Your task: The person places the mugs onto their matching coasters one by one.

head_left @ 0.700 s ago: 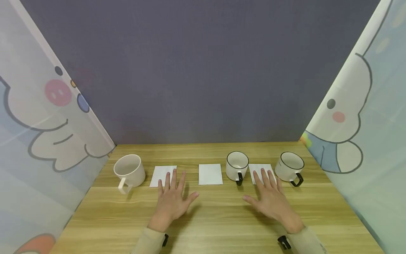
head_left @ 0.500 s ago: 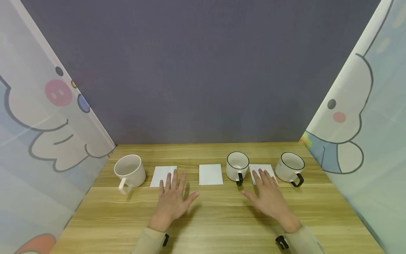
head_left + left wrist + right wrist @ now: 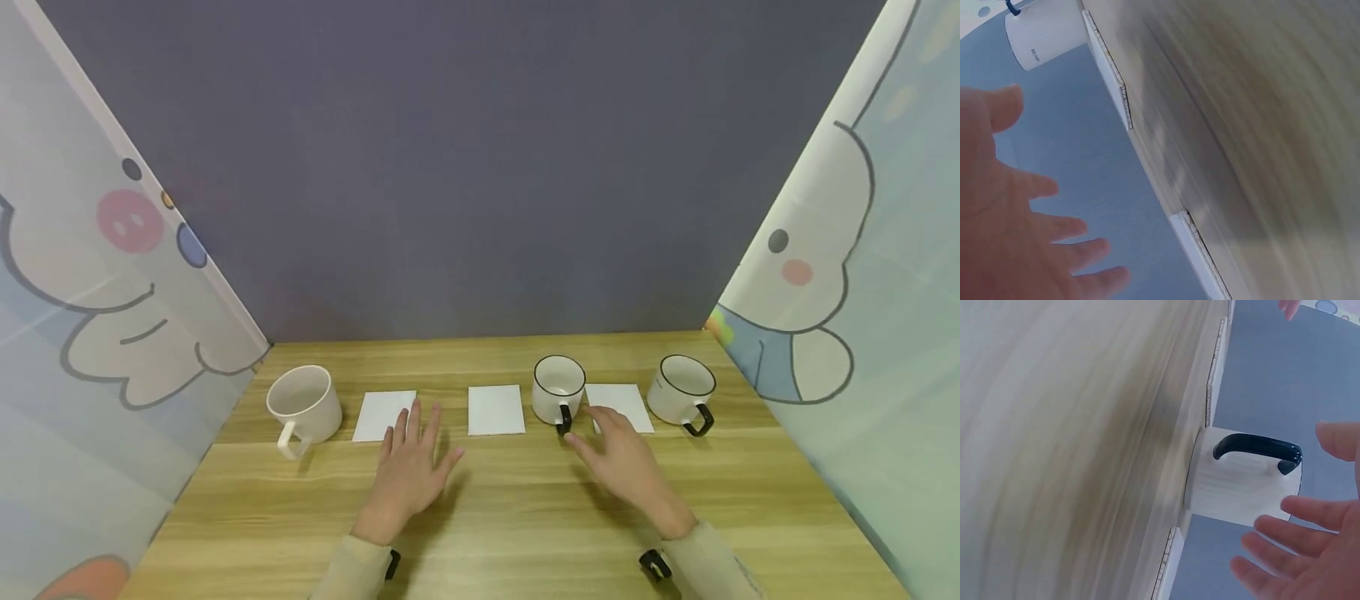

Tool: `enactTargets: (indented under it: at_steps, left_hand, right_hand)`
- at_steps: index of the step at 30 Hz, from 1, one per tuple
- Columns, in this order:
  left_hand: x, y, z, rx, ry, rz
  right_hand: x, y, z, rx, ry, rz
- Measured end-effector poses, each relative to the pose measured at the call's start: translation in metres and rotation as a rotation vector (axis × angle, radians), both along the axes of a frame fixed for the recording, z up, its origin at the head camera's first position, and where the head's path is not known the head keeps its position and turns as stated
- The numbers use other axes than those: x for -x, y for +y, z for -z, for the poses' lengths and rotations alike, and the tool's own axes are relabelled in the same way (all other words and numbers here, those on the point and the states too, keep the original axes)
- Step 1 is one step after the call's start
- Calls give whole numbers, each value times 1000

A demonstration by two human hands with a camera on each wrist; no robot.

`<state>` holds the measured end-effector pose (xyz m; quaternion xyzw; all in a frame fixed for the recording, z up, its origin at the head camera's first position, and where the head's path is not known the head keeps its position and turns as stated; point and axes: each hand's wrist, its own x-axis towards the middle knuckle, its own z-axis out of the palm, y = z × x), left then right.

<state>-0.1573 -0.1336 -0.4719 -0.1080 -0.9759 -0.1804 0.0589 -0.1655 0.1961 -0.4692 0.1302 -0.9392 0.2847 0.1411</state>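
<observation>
On my head cam, L to R on the wood-grain bench (image 3: 510, 533): round all-white mug (image 3: 318, 417), upright; just beside it, 1st flat white square (image 3: 373, 415), w/ my L hand (image 3: 408, 479) over its R side, fingers spread, holding nothing. Then 2nd flat white square (image 3: 497, 410) & round white mug w/ black rim & handle (image 3: 551, 407), upright. My R hand (image 3: 624, 462) is nr that handle, thumb & fingers apart, loose; can't tell if touching. Partly under it, 3rd flat white square (image 3: 626, 402); far R, matching black-rimmed mug (image 3: 671, 402), upright
</observation>
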Motion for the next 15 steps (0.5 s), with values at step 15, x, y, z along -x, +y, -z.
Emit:
enactTargets:
  at_steps: [15]
  left_hand:
    - [18,6,2,-153,-38,28]
  right_hand:
    - [16,-6,3,358,-171,22]
